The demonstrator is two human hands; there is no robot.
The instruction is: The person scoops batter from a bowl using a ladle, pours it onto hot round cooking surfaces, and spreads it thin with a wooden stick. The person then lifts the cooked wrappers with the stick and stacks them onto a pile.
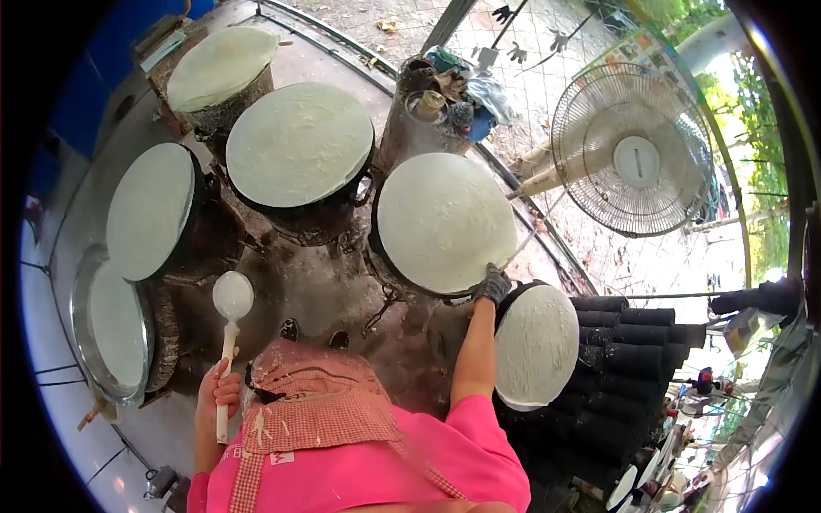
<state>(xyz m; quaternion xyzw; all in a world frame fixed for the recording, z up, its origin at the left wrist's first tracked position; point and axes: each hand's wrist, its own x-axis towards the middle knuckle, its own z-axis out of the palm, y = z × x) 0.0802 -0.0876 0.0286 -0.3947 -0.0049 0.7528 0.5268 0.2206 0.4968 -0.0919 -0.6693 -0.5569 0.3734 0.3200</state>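
My left hand (224, 389) is wrapped round the pale handle of a ladle (233, 296), whose round bowl is coated white. A dark glove covers my right hand (492, 285), which is at the lower right edge of a round pan bearing a white sheet (445, 222); its fingers look pressed together, but what they hold is too small to tell. Right of that hand lies another white sheet (537, 346) on a dark round pan. More white rounds sit at the upper middle (299, 145), the left (150, 211) and the upper left (222, 68).
A metal basin (83, 321) of white liquid stands at the far left. The fan (637, 161) is at the upper right, beside a drum (400, 137) topped with clutter. Stacked black tiles (624, 350) lie at the right. A wire fence runs behind.
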